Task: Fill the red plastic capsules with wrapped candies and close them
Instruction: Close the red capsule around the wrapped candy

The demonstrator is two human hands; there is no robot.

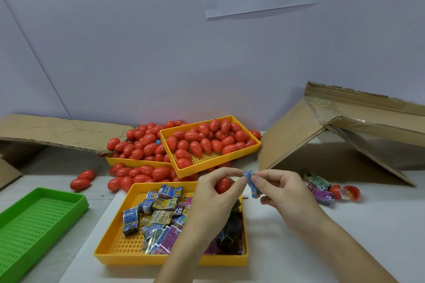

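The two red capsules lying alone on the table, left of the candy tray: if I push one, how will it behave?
The two red capsules are smooth and egg-shaped, so a push would probably make one roll in a curve. Their glossy plastic looks slippery to pinch. They seem hollow, so likely light and easily knocked along the bare table.

One camera on my head looks forward and down, close over my hands, across the table [299, 236] toward the wall [138, 41].
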